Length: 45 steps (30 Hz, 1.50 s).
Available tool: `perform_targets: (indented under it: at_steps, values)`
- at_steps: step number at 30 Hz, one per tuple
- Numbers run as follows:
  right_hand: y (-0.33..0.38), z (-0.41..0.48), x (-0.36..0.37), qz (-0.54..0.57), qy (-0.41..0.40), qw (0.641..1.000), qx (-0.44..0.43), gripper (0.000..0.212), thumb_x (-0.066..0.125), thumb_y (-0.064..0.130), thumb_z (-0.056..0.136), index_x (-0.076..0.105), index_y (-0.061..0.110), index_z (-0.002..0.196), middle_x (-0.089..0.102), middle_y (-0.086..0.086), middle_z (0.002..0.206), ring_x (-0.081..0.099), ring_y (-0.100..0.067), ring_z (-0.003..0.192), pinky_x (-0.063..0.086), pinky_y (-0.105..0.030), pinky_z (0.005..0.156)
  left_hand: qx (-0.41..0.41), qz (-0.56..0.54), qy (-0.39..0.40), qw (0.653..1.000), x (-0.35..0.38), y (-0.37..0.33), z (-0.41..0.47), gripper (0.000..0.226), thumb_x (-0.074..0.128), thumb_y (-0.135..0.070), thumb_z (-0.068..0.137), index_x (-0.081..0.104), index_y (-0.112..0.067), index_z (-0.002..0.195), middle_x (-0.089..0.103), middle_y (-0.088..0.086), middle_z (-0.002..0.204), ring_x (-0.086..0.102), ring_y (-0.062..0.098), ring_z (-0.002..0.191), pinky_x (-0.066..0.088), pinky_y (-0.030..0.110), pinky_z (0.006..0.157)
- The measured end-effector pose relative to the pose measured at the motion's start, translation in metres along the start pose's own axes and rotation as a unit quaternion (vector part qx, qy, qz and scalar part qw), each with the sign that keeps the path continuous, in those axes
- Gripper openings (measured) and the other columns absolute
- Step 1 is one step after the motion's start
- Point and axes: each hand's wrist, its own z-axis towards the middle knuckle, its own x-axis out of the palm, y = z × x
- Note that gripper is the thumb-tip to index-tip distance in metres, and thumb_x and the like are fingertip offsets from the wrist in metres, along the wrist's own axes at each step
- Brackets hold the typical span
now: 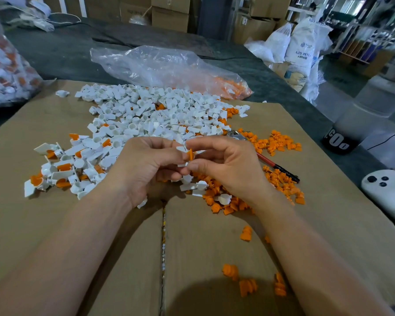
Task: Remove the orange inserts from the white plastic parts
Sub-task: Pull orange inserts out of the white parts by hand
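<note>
My left hand [144, 166] and my right hand [226, 165] meet over the cardboard, both pinching one small white plastic part [182, 149] with an orange insert [190, 154] showing between the fingertips. A big heap of white parts [151, 112] lies beyond the hands. To the left lie white parts with orange inserts in them [59, 167]. Loose orange inserts [281, 142] lie scattered on the right and under my right hand [226, 205].
Flattened cardboard [100, 236] covers the table. A clear plastic bag [167, 67] lies behind the heap, another bag of parts [2, 71] at far left. A red-and-black pen [278, 167] lies to the right, with a white device [388, 190] at the right edge.
</note>
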Motion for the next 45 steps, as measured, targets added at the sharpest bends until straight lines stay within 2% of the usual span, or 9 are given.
perform_targets:
  at_steps: [3, 6, 8, 10, 12, 15, 33, 42, 45]
  values:
    - [-0.0031, -0.0002, 0.0022, -0.014, -0.004, 1.000, -0.015, 0.034, 0.070, 0.001, 0.075, 0.063, 0.013, 0.106, 0.071, -0.009, 0.087, 0.070, -0.013, 0.078, 0.057, -0.033, 0.074, 0.006, 0.007, -0.001, 1.000, 0.0000, 0.0003, 0.0000, 0.013, 0.064, 0.010, 0.072, 0.063, -0.001, 0.065, 0.062, 0.010, 0.050, 0.059, 0.013, 0.041, 0.045, 0.015, 0.038]
    - [-0.0041, 0.0006, 0.0017, -0.044, -0.007, 0.998, -0.041, 0.032, 0.069, 0.004, 0.075, 0.063, 0.010, 0.106, 0.071, -0.010, 0.086, 0.070, -0.014, 0.076, 0.058, -0.038, 0.072, 0.004, 0.011, 0.002, 1.000, 0.0000, 0.0006, 0.0002, 0.011, 0.065, 0.010, 0.071, 0.063, 0.000, 0.067, 0.062, 0.011, 0.051, 0.059, 0.014, 0.042, 0.047, 0.015, 0.040]
    - [-0.0037, 0.0008, 0.0008, -0.070, -0.008, 0.995, -0.069, 0.031, 0.068, 0.006, 0.075, 0.062, 0.013, 0.105, 0.070, -0.006, 0.085, 0.069, -0.012, 0.077, 0.057, -0.035, 0.071, 0.004, 0.017, 0.004, 1.000, -0.0005, 0.0014, 0.0002, 0.009, 0.066, 0.010, 0.070, 0.063, 0.001, 0.068, 0.063, 0.011, 0.052, 0.060, 0.014, 0.043, 0.048, 0.016, 0.041]
    - [-0.0043, 0.0010, -0.0003, -0.085, -0.011, 0.993, -0.079, 0.030, 0.068, 0.006, 0.075, 0.065, 0.009, 0.104, 0.069, -0.004, 0.084, 0.067, -0.012, 0.079, 0.057, -0.031, 0.071, 0.006, 0.024, 0.003, 1.000, -0.0007, 0.0022, 0.0002, 0.009, 0.066, 0.010, 0.071, 0.063, 0.002, 0.069, 0.063, 0.011, 0.052, 0.060, 0.014, 0.043, 0.050, 0.016, 0.043]
    - [-0.0051, 0.0006, -0.0007, -0.096, -0.013, 0.992, -0.083, 0.028, 0.068, 0.006, 0.075, 0.067, 0.004, 0.103, 0.070, -0.007, 0.085, 0.066, -0.012, 0.081, 0.056, -0.031, 0.072, 0.005, 0.023, 0.002, 1.000, -0.0004, 0.0024, 0.0005, 0.009, 0.066, 0.011, 0.071, 0.063, 0.002, 0.069, 0.063, 0.011, 0.052, 0.061, 0.014, 0.044, 0.051, 0.017, 0.044]
    - [-0.0051, 0.0006, -0.0008, -0.097, -0.010, 0.991, -0.089, 0.031, 0.068, 0.004, 0.075, 0.064, 0.005, 0.106, 0.071, -0.010, 0.085, 0.067, -0.013, 0.082, 0.056, -0.032, 0.072, 0.004, 0.020, 0.004, 1.000, -0.0001, 0.0023, 0.0014, 0.009, 0.066, 0.011, 0.071, 0.062, 0.002, 0.069, 0.064, 0.012, 0.053, 0.061, 0.015, 0.044, 0.051, 0.017, 0.044]
    - [-0.0044, -0.0001, -0.0021, -0.112, -0.009, 0.991, -0.068, 0.027, 0.069, 0.004, 0.076, 0.068, 0.004, 0.103, 0.071, -0.009, 0.087, 0.067, -0.012, 0.083, 0.056, -0.030, 0.074, 0.001, -0.001, 0.006, 1.000, 0.0005, 0.0043, 0.0015, 0.016, 0.065, 0.011, 0.071, 0.063, -0.003, 0.063, 0.063, 0.013, 0.055, 0.064, 0.017, 0.048, 0.052, 0.018, 0.045]
    - [-0.0033, -0.0011, -0.0023, -0.100, -0.006, 0.994, -0.048, 0.029, 0.069, 0.001, 0.076, 0.067, 0.003, 0.104, 0.071, -0.008, 0.089, 0.067, -0.011, 0.084, 0.056, -0.029, 0.076, 0.009, 0.005, 0.016, 1.000, 0.0001, 0.0029, 0.0008, 0.010, 0.064, 0.012, 0.071, 0.063, 0.002, 0.067, 0.064, 0.015, 0.056, 0.063, 0.018, 0.048, 0.053, 0.018, 0.046]
    - [-0.0017, -0.0017, -0.0012, -0.099, -0.006, 0.994, -0.055, 0.030, 0.069, 0.001, 0.075, 0.066, 0.004, 0.105, 0.071, -0.007, 0.088, 0.067, -0.009, 0.085, 0.056, -0.025, 0.076, 0.013, 0.009, 0.016, 1.000, 0.0004, 0.0023, 0.0009, 0.010, 0.065, 0.012, 0.070, 0.063, 0.002, 0.067, 0.063, 0.015, 0.056, 0.064, 0.017, 0.048, 0.053, 0.018, 0.046]
